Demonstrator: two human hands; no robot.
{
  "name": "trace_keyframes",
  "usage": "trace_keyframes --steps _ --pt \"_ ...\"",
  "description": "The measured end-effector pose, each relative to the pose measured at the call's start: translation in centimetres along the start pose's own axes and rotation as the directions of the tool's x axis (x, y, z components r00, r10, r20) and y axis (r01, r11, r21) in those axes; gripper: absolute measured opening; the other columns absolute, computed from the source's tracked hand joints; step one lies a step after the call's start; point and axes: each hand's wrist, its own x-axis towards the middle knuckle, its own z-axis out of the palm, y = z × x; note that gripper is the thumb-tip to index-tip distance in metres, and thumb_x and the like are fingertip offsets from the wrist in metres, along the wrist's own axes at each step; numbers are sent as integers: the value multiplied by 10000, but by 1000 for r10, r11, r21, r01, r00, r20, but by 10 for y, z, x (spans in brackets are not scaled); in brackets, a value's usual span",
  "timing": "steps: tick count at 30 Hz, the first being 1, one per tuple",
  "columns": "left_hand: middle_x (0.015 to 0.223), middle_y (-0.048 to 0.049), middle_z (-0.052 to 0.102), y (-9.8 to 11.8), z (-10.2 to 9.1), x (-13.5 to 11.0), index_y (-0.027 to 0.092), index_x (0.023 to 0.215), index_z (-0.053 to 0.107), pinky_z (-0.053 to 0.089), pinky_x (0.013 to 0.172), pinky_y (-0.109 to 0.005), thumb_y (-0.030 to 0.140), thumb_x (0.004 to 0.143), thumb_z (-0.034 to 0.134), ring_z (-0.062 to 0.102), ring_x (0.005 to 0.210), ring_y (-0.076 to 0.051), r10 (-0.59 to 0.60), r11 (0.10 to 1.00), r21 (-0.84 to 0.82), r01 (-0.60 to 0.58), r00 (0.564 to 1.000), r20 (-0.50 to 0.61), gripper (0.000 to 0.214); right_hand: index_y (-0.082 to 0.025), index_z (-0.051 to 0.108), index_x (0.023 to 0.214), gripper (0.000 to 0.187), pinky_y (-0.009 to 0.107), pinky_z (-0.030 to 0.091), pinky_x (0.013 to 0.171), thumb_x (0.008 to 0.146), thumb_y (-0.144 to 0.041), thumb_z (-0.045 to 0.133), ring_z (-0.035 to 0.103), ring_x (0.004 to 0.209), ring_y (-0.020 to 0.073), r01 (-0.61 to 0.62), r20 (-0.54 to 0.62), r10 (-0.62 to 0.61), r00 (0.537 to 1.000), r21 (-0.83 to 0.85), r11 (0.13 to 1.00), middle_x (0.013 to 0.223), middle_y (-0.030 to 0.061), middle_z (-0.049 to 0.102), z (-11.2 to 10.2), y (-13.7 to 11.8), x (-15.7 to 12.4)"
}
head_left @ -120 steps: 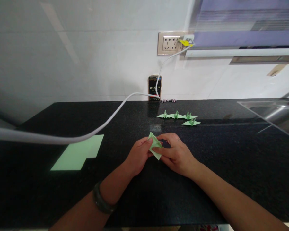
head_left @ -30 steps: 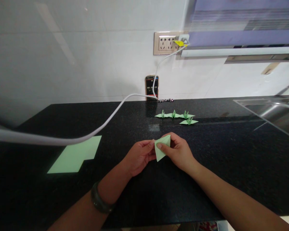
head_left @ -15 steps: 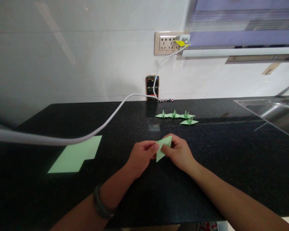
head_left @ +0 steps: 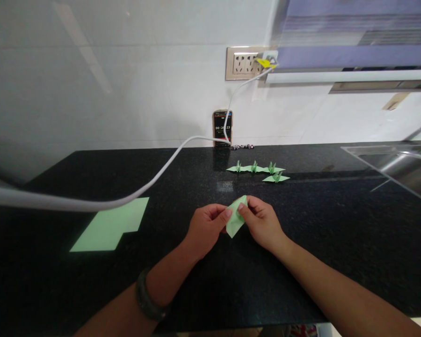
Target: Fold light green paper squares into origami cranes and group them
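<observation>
A small folded piece of light green paper (head_left: 234, 223) is held between my two hands above the dark counter. My left hand (head_left: 207, 228) pinches its left edge, thumb on the near face. On the other side, my right hand (head_left: 264, 221) grips the right edge with its thumb pressed on the paper; the fingers behind are partly hidden. Beyond the hands stand several folded green paper cranes (head_left: 254, 167), most in a row and one a little nearer. Flat green paper sheets (head_left: 108, 229) lie to the left.
A phone (head_left: 222, 128) showing a timer leans on the white wall, with a beaded strap (head_left: 243, 147) beside it. From the wall socket (head_left: 243, 64), a white cable (head_left: 164, 166) runs across to the left. A metal sink (head_left: 403, 164) is set into the counter (head_left: 182, 299) at right.
The folded paper has turned in my hands and shows a broader, diamond-shaped face. My right thumb has shifted slightly up along it.
</observation>
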Motion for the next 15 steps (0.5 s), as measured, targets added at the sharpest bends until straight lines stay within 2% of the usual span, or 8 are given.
trace_keyframes --steps 2,7,15 --pt "586 -5 583 1 0 0 120 744 621 397 491 -202 368 703 569 501 512 -92 21 999 34 -21 1000 -3 258 -167 532 742 167 227 384 502 795 -312 466 455 537 104 6 -2 -6 1000 -11 1000 621 -4 509 0 1 0" --pt "626 -21 597 -1 -1 0 116 756 618 416 519 -216 379 711 556 519 549 -106 27 998 54 -28 1000 12 274 -203 502 903 159 203 361 471 781 -304 484 443 534 96 19 -78 -13 997 68 997 652 -22 493 1 2 0" --pt "615 -19 608 0 -3 0 121 745 628 396 501 -207 382 715 542 520 532 -107 45 988 149 -48 999 19 277 -194 518 840 150 198 377 454 812 -314 433 448 503 89 -5 -84 1 996 -38 999 614 -25 480 -1 -4 -1"
